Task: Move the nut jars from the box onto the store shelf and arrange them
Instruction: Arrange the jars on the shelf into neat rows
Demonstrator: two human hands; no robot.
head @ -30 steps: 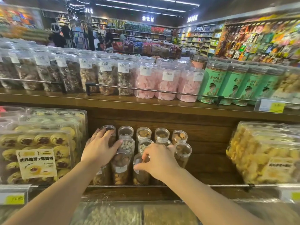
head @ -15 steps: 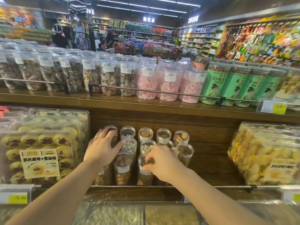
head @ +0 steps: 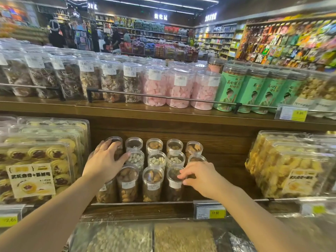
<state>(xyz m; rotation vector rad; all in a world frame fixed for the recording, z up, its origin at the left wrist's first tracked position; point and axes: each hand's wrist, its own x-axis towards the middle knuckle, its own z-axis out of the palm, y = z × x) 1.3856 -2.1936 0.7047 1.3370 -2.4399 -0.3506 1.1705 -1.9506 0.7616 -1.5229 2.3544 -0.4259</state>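
Long strip lights (head: 151, 4) ran across the dark ceiling of a crowded store, where illuminated signs (head: 160, 16) glowed above the rear wall shelving (head: 145, 31). Dark wooden shelves (head: 163, 110) with a metal guard rail (head: 163, 96) filled the foreground; packed racks (head: 283, 42) lined the right side.

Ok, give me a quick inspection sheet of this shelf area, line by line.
Surface: wooden lower shelf with a metal front rail.
Job's things: small clear nut jars standing upright in rows, lids on.
Clutter: cookie trays to the left, yellow snack packs to the right, price tag on the rail.
Grippers: left hand spread over the leftmost jars; right hand with fingertips on a front jar's lid.
Cables: nothing seen.
Surroundings: upper shelf with large jars and green canisters; store aisles behind.
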